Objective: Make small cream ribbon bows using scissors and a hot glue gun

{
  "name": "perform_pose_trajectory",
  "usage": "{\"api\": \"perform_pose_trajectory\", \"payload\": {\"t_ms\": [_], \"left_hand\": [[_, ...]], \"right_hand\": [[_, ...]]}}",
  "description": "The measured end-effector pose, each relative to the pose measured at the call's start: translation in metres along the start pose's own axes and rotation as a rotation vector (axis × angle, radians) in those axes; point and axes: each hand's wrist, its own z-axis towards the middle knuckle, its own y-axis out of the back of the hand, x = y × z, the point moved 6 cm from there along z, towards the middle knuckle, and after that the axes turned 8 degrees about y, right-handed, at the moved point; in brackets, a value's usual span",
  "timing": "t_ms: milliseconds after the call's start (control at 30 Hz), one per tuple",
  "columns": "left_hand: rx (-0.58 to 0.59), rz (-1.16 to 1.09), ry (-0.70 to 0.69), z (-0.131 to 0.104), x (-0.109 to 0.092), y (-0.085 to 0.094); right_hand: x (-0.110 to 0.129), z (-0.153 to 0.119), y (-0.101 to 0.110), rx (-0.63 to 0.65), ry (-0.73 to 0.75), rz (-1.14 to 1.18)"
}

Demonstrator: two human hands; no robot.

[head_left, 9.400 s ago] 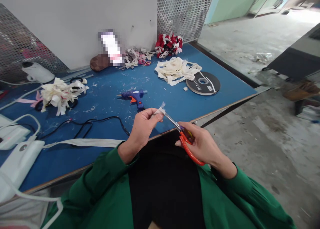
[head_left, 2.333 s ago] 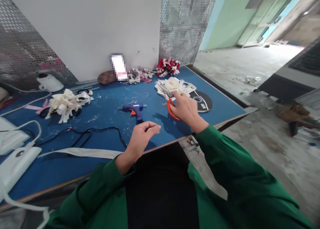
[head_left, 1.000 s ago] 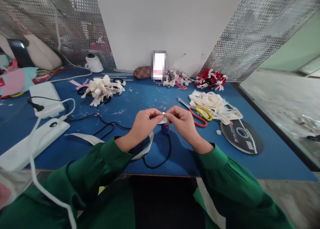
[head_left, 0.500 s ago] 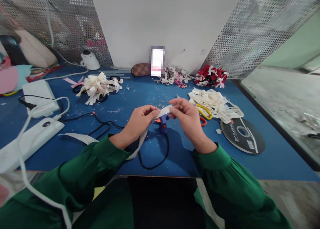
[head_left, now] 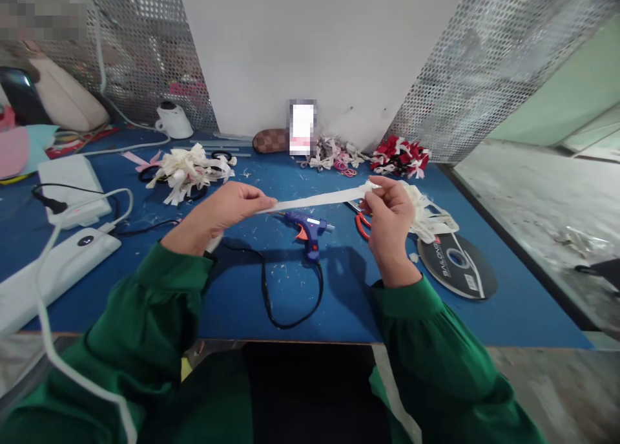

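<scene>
A white ribbon is stretched between my two hands above the blue table. My left hand pinches it between thumb and fingers on the left. At the other end my right hand has its fingers closed on the ribbon. Below the stretched length lies a blue glue gun with an orange trigger, its black cord looping toward the table's front edge. Red-handled pliers rest just left of my right hand, partly hidden by it.
Cream ribbon bows lie at left, red and white ones at back right. A black ribbon spool lies near cream strips. White power strips with cables take up the left side. A phone stands against the wall.
My hands have moved apart, my left hand going left, drawing a longer stretch of ribbon taut between them. The glue gun, earlier partly covered by my hands, now shows fully.
</scene>
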Motion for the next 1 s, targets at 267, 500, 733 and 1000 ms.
{"api": "perform_pose_trajectory", "payload": {"t_ms": [267, 500, 733, 1000], "left_hand": [[-0.813, 0.592, -0.233, -0.021, -0.017, 0.041], [-0.149, -0.04, -0.488, -0.033, -0.041, -0.058], [0.122, -0.438, -0.214, -0.037, -0.031, -0.081], [0.188, -0.603, -0.111, -0.036, -0.027, -0.077]], "right_hand": [[0.001, -0.017, -0.019, 0.092, 0.004, 0.018], [0.026, -0.046, -0.04, 0.305, 0.084, 0.084], [0.033, -0.052, -0.04, 0.367, 0.142, 0.071], [0.046, -0.048, -0.045, 0.572, 0.496, -0.056]]}}
